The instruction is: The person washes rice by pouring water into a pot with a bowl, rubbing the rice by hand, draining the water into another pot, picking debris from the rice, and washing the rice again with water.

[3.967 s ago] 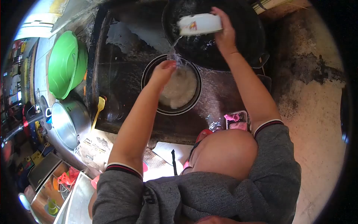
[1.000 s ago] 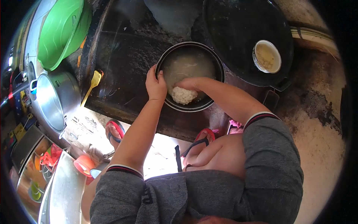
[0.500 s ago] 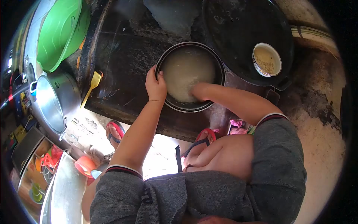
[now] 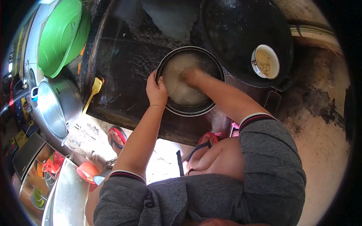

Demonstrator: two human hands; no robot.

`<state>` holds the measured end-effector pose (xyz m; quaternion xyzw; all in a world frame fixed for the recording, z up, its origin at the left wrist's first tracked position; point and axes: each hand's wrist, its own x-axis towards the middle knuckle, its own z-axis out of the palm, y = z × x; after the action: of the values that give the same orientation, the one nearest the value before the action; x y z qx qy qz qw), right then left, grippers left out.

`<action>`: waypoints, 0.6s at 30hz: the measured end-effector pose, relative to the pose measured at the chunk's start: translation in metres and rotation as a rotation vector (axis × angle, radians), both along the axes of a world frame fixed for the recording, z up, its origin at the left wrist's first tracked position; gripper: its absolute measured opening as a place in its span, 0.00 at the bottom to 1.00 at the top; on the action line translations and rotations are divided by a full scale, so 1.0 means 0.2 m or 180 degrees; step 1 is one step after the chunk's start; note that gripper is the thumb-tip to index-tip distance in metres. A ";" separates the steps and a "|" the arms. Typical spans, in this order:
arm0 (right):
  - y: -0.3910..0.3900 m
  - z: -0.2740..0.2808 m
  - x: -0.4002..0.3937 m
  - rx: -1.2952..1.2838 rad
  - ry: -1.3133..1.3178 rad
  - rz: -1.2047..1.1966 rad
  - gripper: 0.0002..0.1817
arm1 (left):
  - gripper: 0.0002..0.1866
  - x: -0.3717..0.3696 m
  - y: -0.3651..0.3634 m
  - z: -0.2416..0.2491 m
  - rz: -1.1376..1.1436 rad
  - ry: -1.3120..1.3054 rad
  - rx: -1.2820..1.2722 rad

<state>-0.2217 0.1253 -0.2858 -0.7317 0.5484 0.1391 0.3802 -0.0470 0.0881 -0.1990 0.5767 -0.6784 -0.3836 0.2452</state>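
Note:
A round dark pot (image 4: 214,64) holds cloudy, whitish water (image 4: 184,94). My left hand (image 4: 156,90) grips the pot's left rim, its thumb over the edge and its fingers on the outside. Inside the pot, my right hand (image 4: 193,77) is dipped into the water; its fingers are under the surface and blurred, so their shape and anything in them are hidden. To the right, a small white bowl (image 4: 272,56) with pale, grainy contents rests on a wide black pan (image 4: 241,37).
The pot stands on a dark, worn surface (image 4: 128,67). A yellow spatula (image 4: 94,90) lies at its left edge. Further left are a large silver pot (image 4: 69,98) and a green basin (image 4: 56,41). My sandalled feet (image 4: 116,137) are below the front edge.
My right hand has moved through the water, up and to the left, away from the pot's lower right side. My left hand keeps its grip on the rim. The view has shifted slightly.

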 end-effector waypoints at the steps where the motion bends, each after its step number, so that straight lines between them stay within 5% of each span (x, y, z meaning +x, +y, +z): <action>1: 0.01 0.01 -0.03 -0.0532 -0.0284 -0.0304 0.22 | 0.16 -0.01 0.00 0.00 -0.0001 -0.0003 -0.0038; 5: -0.06 0.30 -0.09 0.0158 0.0822 0.0156 0.24 | 0.15 -0.03 -0.01 0.02 -0.0013 0.0033 -0.0079; 8: 0.02 0.33 -0.14 -0.0763 0.0595 -0.0646 0.28 | 0.15 -0.03 -0.01 0.02 -0.0024 0.0044 -0.0190; 10: 0.04 0.35 -0.15 0.0390 0.0333 -0.1517 0.34 | 0.15 -0.03 -0.01 0.02 -0.0007 0.0051 -0.0190; 13: 0.08 0.32 -0.12 0.1536 -0.0125 -0.1475 0.40 | 0.15 -0.03 0.00 0.01 0.0044 0.0086 -0.0113; 18: 0.05 0.43 0.08 0.2234 -0.0966 -0.2119 0.41 | 0.14 -0.03 -0.01 0.01 0.0030 0.0020 -0.0140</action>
<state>-0.2061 0.1355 -0.1998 -0.3573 0.6107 0.0783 0.7023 -0.0533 0.0863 -0.1966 0.5731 -0.6831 -0.3692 0.2618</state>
